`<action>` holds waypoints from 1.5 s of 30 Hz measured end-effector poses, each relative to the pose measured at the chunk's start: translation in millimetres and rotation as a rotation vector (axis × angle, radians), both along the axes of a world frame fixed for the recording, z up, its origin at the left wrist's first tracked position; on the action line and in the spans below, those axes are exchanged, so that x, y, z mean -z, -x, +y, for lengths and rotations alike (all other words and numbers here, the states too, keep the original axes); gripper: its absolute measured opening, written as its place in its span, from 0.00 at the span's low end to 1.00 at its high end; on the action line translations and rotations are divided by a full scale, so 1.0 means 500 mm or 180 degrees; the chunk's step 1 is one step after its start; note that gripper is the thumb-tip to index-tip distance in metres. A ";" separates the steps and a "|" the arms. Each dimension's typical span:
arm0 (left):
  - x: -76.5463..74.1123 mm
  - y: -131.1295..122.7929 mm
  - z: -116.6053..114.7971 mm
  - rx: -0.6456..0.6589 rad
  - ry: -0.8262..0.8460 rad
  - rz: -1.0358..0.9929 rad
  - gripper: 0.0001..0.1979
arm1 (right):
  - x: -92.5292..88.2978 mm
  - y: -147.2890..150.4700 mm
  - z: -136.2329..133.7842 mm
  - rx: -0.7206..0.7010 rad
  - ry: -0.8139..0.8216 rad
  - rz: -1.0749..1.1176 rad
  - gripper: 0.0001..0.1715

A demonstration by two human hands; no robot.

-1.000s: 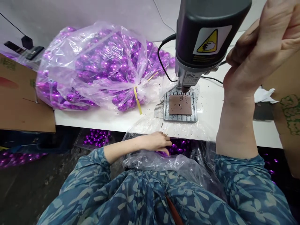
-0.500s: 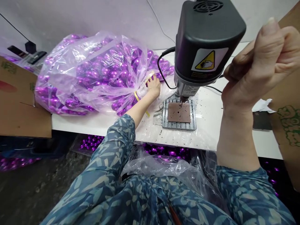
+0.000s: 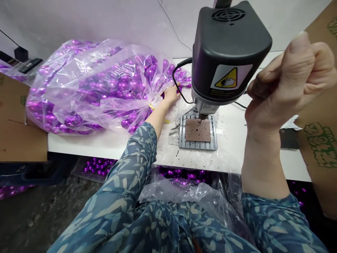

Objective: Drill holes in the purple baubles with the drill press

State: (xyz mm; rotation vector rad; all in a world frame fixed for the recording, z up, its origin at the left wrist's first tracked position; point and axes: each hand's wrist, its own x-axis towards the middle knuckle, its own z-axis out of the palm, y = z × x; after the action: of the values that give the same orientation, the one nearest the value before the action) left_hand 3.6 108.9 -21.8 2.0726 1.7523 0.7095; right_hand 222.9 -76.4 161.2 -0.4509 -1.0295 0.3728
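My left hand point(image 3: 171, 95) reaches to the tied neck of a big clear plastic bag point(image 3: 105, 95) full of shiny purple balls. Its fingers look parted and lie against the loose purple balls point(image 3: 184, 75) there; their tips are partly hidden. My right hand point(image 3: 292, 75) is raised beside the black drill press point(image 3: 231, 45), with its fingers curled closed. Whatever is inside that fist is hidden. Under the drill head, a brown square plate point(image 3: 197, 135) with a small hole rests on the slotted metal base point(image 3: 213, 144), sprinkled with dark shavings.
Purple balls also fill a tray point(image 3: 184, 174) below the table edge, beside crumpled clear plastic point(image 3: 195, 196). Cardboard boxes stand at left point(image 3: 23, 126) and right point(image 3: 321, 140). A black cable point(image 3: 175, 75) loops from the drill. A dark flat object point(image 3: 289, 138) lies at right.
My left hand has pushed slightly farther in among the balls, its fingers less curled in view. The right fist stays beside the drill. The whole view has shifted a little.
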 end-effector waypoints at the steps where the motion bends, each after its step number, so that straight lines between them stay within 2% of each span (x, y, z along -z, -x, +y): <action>1: -0.001 0.002 -0.002 -0.0052 0.0017 0.0013 0.28 | 0.001 -0.001 0.000 0.0003 0.0026 0.0011 0.36; 5: -0.014 0.007 -0.024 -0.0128 0.0051 0.0163 0.28 | 0.004 -0.002 0.002 0.0036 0.0036 0.0006 0.35; 9: -0.020 0.008 -0.073 0.0024 0.0010 0.0050 0.26 | 0.005 0.000 0.008 0.0051 0.0055 0.0128 0.40; 13: -0.002 0.031 -0.156 0.0072 -0.0031 -0.0051 0.23 | 0.004 0.004 0.013 0.0086 -0.0043 0.0093 0.42; 19: 0.019 0.122 -0.295 0.0011 -0.0096 -0.0349 0.22 | -0.002 0.011 0.008 0.0020 -0.0033 0.0179 0.39; 24: 0.022 0.165 -0.371 0.0287 0.0039 -0.0404 0.23 | 0.001 0.010 0.018 -0.0058 -0.0099 0.0292 0.35; 27: 0.022 0.160 -0.382 0.0401 -0.0048 -0.0400 0.26 | 0.003 0.010 0.023 0.0021 -0.0207 0.0292 0.34; 31: 0.017 0.132 -0.369 0.0324 -0.0273 -0.0390 0.29 | 0.002 0.008 0.021 0.0027 -0.0064 0.0186 0.34; 33: 0.011 0.118 -0.360 0.0188 -0.0449 -0.0626 0.27 | 0.002 0.006 0.022 0.0062 -0.0026 0.0158 0.35; 35: 0.003 0.108 -0.356 0.0096 -0.0532 -0.1126 0.28 | 0.003 0.003 0.028 0.0141 -0.0079 0.0139 0.36; 37: -0.004 0.100 -0.358 0.0100 -0.0349 -0.1727 0.30 | 0.004 0.000 0.035 0.0206 -0.0101 0.0086 0.37; 40: -0.012 0.088 -0.369 0.0220 0.0214 -0.2471 0.34 | 0.004 0.001 0.037 0.0288 -0.0062 0.0066 0.40; 45: -0.010 0.056 -0.398 0.0416 0.0914 -0.3064 0.47 | -0.002 0.011 0.021 0.0130 -0.0029 0.0084 0.40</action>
State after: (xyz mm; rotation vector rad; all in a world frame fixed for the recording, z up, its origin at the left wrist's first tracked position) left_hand -24.5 -89.8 -17.0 1.2746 1.0672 1.0874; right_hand 217.2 -66.0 162.1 -0.4573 -0.9947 0.3366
